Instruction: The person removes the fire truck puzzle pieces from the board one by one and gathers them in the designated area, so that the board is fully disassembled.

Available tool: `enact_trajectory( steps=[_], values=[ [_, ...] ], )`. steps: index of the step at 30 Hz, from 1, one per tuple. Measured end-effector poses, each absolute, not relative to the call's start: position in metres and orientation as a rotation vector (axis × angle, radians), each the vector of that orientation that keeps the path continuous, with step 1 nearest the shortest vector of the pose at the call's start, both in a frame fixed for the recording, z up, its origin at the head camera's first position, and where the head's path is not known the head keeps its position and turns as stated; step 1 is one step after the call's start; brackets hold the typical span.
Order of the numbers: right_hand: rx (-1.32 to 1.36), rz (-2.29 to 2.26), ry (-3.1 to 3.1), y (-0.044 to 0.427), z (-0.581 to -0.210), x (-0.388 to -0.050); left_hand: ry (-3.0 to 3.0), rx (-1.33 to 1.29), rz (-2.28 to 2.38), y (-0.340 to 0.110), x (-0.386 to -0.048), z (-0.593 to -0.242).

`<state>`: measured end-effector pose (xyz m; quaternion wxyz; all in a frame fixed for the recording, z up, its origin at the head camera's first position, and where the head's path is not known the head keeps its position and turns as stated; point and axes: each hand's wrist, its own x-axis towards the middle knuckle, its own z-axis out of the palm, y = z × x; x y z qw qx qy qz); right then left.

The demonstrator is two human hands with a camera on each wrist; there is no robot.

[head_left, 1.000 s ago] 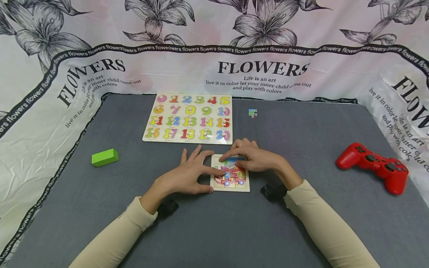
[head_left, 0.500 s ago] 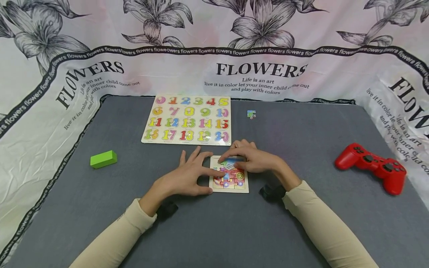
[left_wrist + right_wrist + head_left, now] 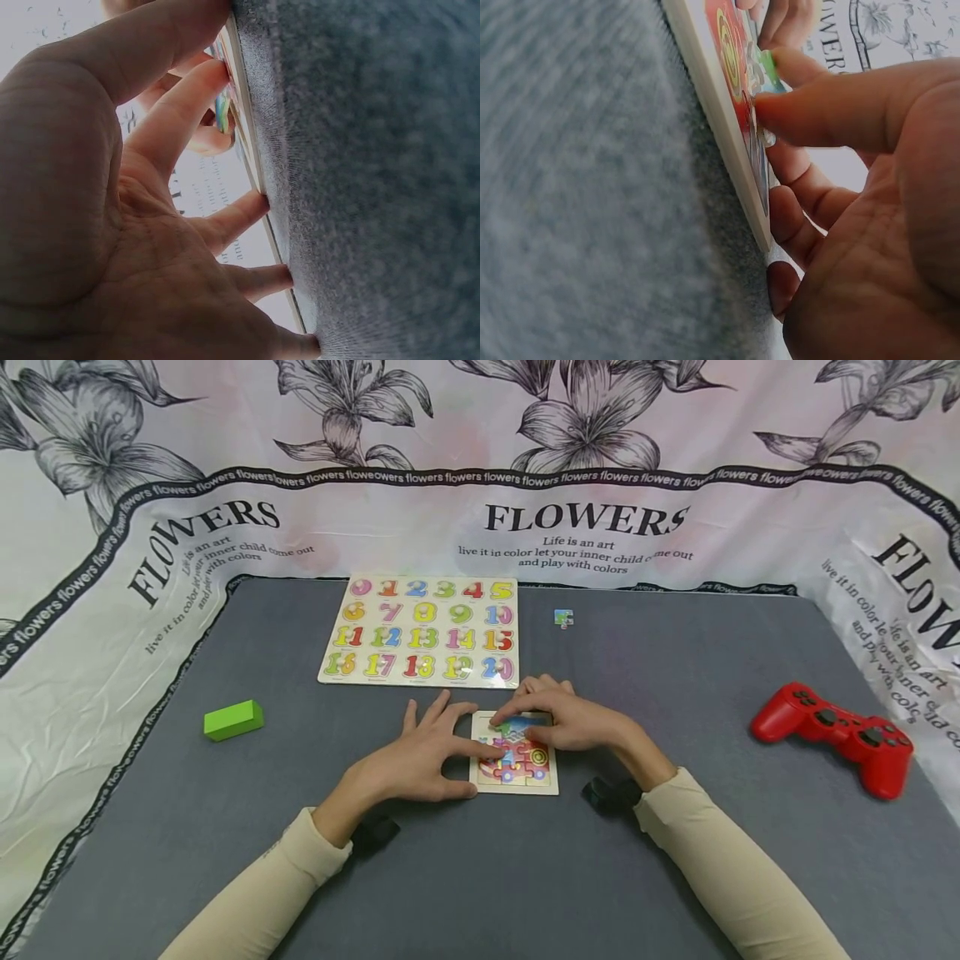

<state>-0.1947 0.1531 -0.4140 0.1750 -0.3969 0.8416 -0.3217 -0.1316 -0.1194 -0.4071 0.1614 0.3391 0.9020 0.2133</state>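
One small jigsaw board [image 3: 517,789] was set on the grey table [image 3: 480,877], between the left hand [image 3: 420,768] and the right hand [image 3: 576,722]. The left hand was spread wide with nothing gripped, its index finger laid on the pieces and its thumb placed at a near corner. By the right hand, a green-edged piece [image 3: 771,69] was pinched between thumb and index finger. In the right wrist view that piece was seen tilted above the board, a slant scarcely shown from the head. The left palm was shown only by the left wrist camera.

On the table, a number board [image 3: 420,649], a loose piece [image 3: 563,618], a green block [image 3: 233,720] and a red controller [image 3: 832,739] were seen. Behind, pale cloth [image 3: 405,552] was printed with black flowers and lettering.
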Motion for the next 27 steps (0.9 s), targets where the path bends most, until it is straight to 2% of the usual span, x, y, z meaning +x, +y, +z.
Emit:
enact_trajectory(
  steps=[27],
  values=[
    [-1.112, -0.955, 2.417, 0.1521, -0.4154, -0.1957, 2.569, 0.944, 0.591, -0.1182, -0.1327, -0.4066]
  ],
)
